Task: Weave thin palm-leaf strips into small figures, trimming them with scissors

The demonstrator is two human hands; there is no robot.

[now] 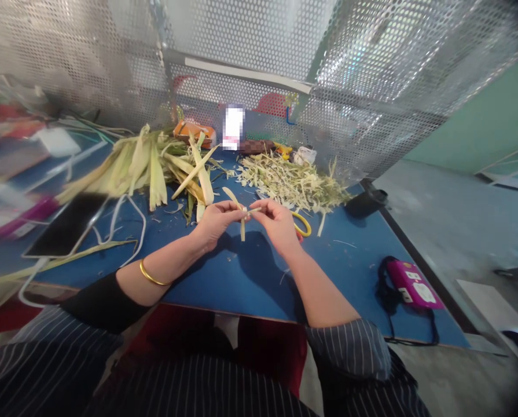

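Between my two hands is a small piece of pale corn husk strips (243,230), crossed or folded where the fingertips meet. My left hand (217,223) pinches it from the left, with one strip end rising above the fingers and another hanging below. From the right, the thumb and fingers of my right hand (278,223) pinch a short strip of the same husk. Just beyond my right hand lie scissors with a yellow handle (302,225), partly hidden by that hand. A pile of shredded husk (293,182) spreads behind them.
Long corn husks (141,159) lie at the back left, near a phone (68,226) with a white cable. At right are a black cup-like object (366,202) and a magenta box (412,284) with a black cord. A perforated metal screen (250,35) stands behind the blue table (328,278).
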